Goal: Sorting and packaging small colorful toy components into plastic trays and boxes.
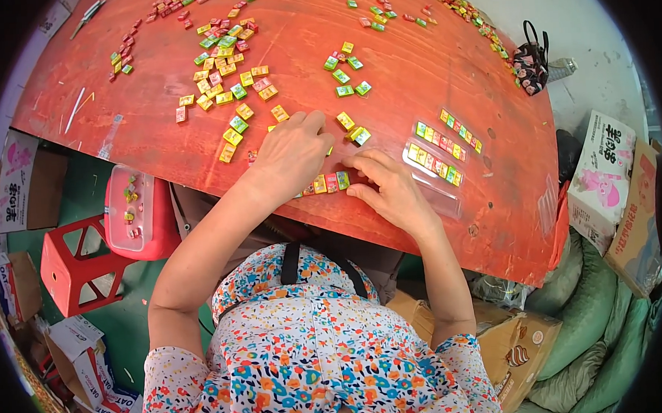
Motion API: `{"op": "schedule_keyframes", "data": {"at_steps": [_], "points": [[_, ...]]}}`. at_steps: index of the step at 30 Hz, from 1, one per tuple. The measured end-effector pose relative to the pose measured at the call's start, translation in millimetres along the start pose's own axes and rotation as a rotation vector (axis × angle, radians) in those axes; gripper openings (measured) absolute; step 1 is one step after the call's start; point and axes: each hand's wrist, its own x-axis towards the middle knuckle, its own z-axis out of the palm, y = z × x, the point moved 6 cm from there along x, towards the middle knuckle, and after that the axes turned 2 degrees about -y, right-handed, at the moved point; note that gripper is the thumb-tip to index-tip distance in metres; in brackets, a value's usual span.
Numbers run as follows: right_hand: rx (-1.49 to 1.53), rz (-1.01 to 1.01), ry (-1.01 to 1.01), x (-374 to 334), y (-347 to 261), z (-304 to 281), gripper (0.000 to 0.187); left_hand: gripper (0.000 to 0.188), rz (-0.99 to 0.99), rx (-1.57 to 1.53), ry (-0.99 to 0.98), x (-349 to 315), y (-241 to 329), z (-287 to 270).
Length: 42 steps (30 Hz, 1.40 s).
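Note:
My left hand [290,158] bends over the table near its front edge, fingers curled downward and their tips hidden from view; a bit of a yellow-green box shows beside them. Just below it lies a short row of small coloured boxes [331,183] in red, yellow and green. At that row's right end is my right hand [391,190], thumb and fingers apart around the last box, gripping nothing that I can see. To its right, a clear plastic tray [449,200] holds two rows of similar boxes. Another row [461,130] lies beside the tray.
Loose small boxes [225,63] are scattered over the red table [295,53], with more along its far right edge. A floral bag [532,65] sits at the right edge. At left stand a red stool [79,265] and a pink container [141,215]; cartons [599,165] stand at right.

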Motion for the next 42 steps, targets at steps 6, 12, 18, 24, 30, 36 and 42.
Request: {"op": "schedule_keyframes", "data": {"at_steps": [6,12,18,24,30,36,42], "points": [[0.038,-0.002,0.000,-1,1,5,0.041,0.009,-0.024,-0.036,0.085,-7,-3,-8],[0.059,0.018,-0.008,-2,0,2,0.044,0.014,-0.301,-0.175,0.100,-67,-13,-52],[-0.049,0.014,-0.059,3,-5,3,0.049,0.021,-0.470,-0.295,0.013,-103,-15,-41],[-0.037,0.062,-0.086,6,-5,4,0.049,0.030,-0.425,-0.198,-0.005,-98,-17,-33],[-0.164,-0.013,-0.020,4,-13,5,0.049,0.043,-0.308,-0.214,0.016,-90,-3,-37],[-0.253,-0.187,0.076,2,-18,21,0.033,0.032,-0.308,-0.248,0.052,-83,6,-25],[-0.298,-0.033,0.228,-44,-3,-30,0.026,0.026,-0.131,-0.238,0.067,-28,47,-13]]}}
